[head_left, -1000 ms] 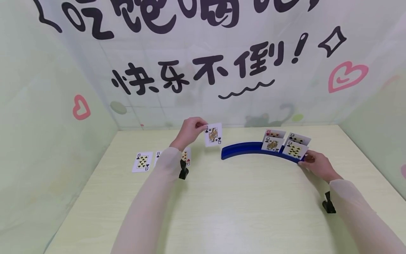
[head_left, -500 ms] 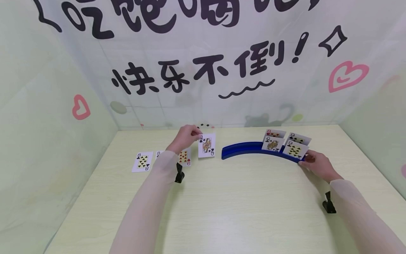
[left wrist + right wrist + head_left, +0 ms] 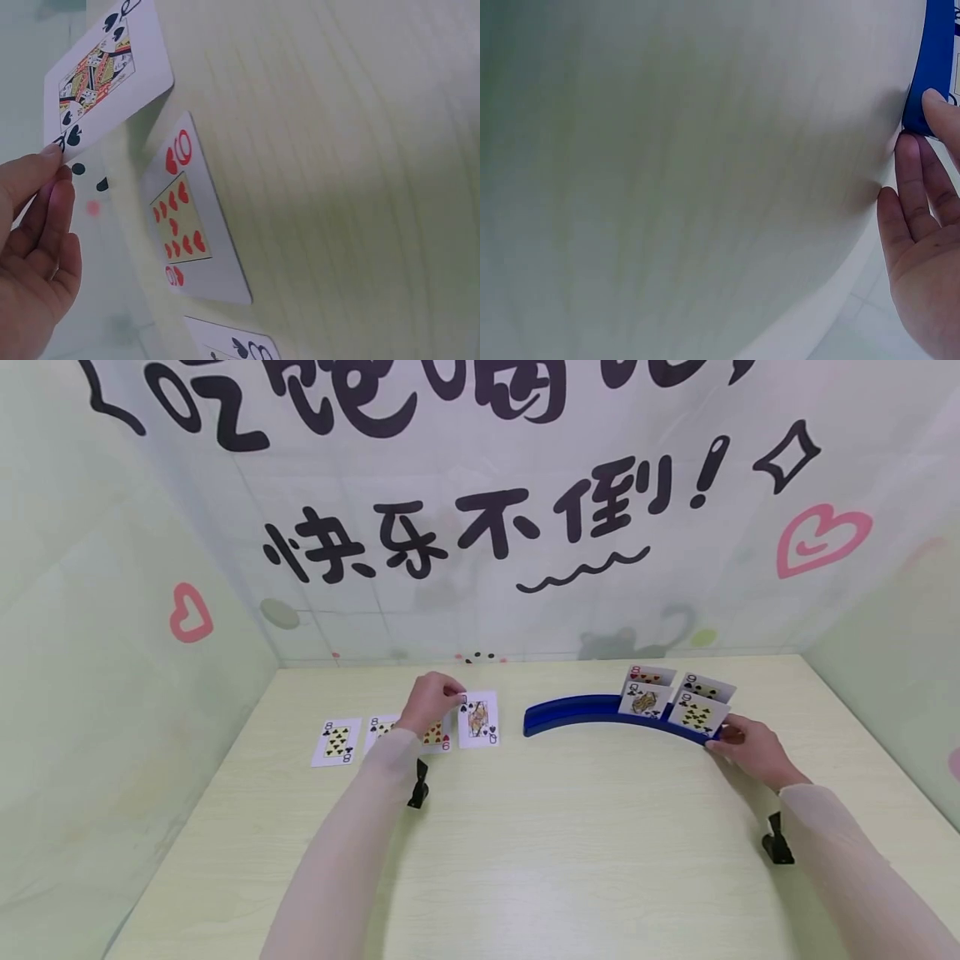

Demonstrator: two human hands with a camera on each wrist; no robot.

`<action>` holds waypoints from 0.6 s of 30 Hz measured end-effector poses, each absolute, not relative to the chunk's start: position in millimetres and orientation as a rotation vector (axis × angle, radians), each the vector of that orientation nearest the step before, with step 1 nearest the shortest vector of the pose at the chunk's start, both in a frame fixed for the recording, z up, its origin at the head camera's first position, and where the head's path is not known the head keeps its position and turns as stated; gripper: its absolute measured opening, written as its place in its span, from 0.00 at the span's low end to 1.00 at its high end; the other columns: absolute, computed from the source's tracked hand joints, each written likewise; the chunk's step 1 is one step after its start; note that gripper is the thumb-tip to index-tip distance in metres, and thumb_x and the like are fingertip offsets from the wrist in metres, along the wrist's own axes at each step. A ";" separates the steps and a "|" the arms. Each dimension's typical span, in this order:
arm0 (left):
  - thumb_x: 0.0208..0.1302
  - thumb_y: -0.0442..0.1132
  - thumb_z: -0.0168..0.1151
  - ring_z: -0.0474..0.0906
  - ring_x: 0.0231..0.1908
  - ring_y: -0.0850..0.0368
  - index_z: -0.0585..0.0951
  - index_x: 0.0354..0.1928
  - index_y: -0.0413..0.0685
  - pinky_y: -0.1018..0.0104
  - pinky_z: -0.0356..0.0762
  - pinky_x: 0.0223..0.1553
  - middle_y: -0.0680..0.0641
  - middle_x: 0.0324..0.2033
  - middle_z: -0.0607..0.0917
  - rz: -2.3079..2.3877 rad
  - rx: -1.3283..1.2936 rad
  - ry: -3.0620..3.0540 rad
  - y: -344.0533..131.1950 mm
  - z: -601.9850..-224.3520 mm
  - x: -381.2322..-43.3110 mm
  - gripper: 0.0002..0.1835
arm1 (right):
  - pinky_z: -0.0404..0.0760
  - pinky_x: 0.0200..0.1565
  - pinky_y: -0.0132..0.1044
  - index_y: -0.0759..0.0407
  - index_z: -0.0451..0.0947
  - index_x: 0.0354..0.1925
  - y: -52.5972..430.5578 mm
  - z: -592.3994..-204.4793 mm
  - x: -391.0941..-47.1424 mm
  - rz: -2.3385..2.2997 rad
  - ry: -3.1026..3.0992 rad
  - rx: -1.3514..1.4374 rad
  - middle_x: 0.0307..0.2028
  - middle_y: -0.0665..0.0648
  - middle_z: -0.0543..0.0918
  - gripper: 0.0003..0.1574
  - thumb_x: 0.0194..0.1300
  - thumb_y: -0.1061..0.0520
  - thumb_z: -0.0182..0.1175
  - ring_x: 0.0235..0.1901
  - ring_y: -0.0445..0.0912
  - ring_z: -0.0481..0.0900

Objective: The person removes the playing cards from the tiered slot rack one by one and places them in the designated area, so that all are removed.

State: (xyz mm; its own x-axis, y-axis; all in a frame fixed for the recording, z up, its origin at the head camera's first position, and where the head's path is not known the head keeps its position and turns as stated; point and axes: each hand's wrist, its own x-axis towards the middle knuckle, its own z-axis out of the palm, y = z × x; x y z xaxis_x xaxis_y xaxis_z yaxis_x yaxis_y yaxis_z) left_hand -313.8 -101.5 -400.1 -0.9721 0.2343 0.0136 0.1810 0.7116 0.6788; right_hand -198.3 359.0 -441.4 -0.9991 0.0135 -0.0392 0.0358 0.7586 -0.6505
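Note:
My left hand (image 3: pixel 431 703) pinches a queen of spades (image 3: pixel 478 720) by its corner between thumb and fingers. In the left wrist view the queen (image 3: pixel 97 79) is tilted close over the table, next to a nine of hearts (image 3: pixel 184 217) lying face up. My right hand (image 3: pixel 753 752) holds the right end of a curved blue card holder (image 3: pixel 573 710); in the right wrist view the thumb lies on the blue end (image 3: pixel 928 75) with fingers just behind it. Several cards stand in the holder, among them a nine of clubs (image 3: pixel 697 714) and a red eight (image 3: pixel 648 675).
An eight of clubs (image 3: pixel 337 742) and an eight of spades (image 3: pixel 381 727), partly hidden by my left arm, lie in a row with the nine of hearts. A printed cloth wall (image 3: pixel 480 602) rises behind the table's (image 3: pixel 540 843) back edge.
My left hand has brought the queen of spades left and down, from beside the holder's left end to beside the nine of hearts. The right hand and the holder have stayed put.

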 end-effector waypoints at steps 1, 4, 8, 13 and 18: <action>0.60 0.32 0.60 0.76 0.38 0.54 0.82 0.42 0.39 0.64 0.74 0.41 0.45 0.37 0.81 1.118 0.333 2.842 -100.8 -401.8 -313.4 0.09 | 0.71 0.47 0.56 0.80 0.59 0.58 358.8 -441.1 -198.1 -1.079 2.917 0.041 0.46 0.76 0.72 0.34 0.63 0.59 0.58 0.44 0.64 0.72; 0.60 0.32 0.60 0.75 0.38 0.54 0.82 0.42 0.39 0.64 0.74 0.42 0.45 0.37 0.81 1.118 0.301 2.853 -99.3 -409.9 -314.7 0.09 | 0.71 0.47 0.55 0.80 0.59 0.58 358.3 -440.8 -197.5 -1.084 2.917 0.039 0.45 0.76 0.73 0.33 0.62 0.60 0.58 0.44 0.64 0.72; 0.60 0.32 0.60 0.75 0.38 0.54 0.82 0.42 0.39 0.63 0.73 0.42 0.45 0.37 0.81 1.109 0.279 2.867 -99.1 -425.1 -318.7 0.09 | 0.71 0.47 0.55 0.79 0.59 0.58 356.9 -440.2 -196.8 -1.095 2.905 0.053 0.46 0.76 0.72 0.33 0.62 0.60 0.58 0.44 0.64 0.72; 0.59 0.31 0.60 0.76 0.39 0.53 0.81 0.42 0.39 0.62 0.74 0.43 0.44 0.38 0.81 1.096 0.253 2.896 -99.2 -437.6 -321.2 0.09 | 0.72 0.46 0.55 0.79 0.60 0.58 356.3 -439.2 -196.5 -1.087 2.913 0.060 0.45 0.75 0.73 0.33 0.62 0.60 0.58 0.44 0.63 0.73; 0.59 0.30 0.60 0.76 0.39 0.51 0.82 0.41 0.38 0.61 0.74 0.44 0.43 0.37 0.82 1.073 0.235 2.929 -95.4 -439.3 -318.8 0.09 | 0.72 0.45 0.53 0.78 0.61 0.57 357.7 -439.2 -196.6 -1.082 2.926 0.043 0.44 0.74 0.74 0.32 0.62 0.60 0.58 0.43 0.63 0.73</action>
State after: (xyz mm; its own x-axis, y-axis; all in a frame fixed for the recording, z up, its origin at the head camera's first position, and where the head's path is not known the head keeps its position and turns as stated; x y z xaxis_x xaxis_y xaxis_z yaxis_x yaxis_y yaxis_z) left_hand -318.8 -95.4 -439.3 -0.9886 0.1453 0.0388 0.1360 0.7534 0.6434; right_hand -196.6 357.7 -439.2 -0.9994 0.0186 -0.0298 0.0335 0.7592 -0.6499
